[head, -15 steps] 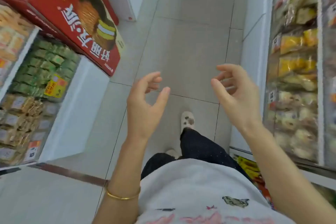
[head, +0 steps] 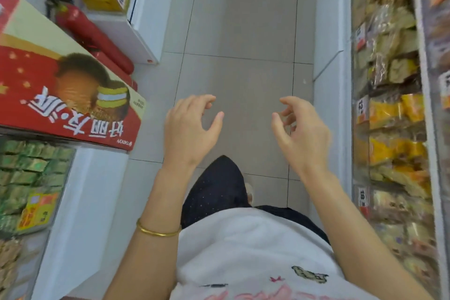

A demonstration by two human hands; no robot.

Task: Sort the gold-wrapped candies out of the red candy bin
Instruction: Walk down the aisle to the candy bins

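My left hand (head: 188, 126) and my right hand (head: 300, 130) are raised side by side over the tiled aisle floor (head: 243, 31), fingers curled loosely apart and holding nothing. A gold bangle (head: 157, 231) sits on my left forearm. No red candy bin and no gold-wrapped candies can be made out in this view. Bins of yellow and gold-toned wrapped snacks (head: 394, 114) line the shelf to my right, an arm's width from my right hand.
A large red snack carton (head: 60, 95) lies on the left display, above bins of green-wrapped sweets (head: 31, 173). A red fire extinguisher (head: 95, 39) lies behind the carton. White shelf units (head: 328, 80) border the narrow aisle on both sides.
The view has moved forward along the aisle; the red carton is closer and the fire extinguisher has come into sight. Both hands stay raised and empty, slightly closer together.
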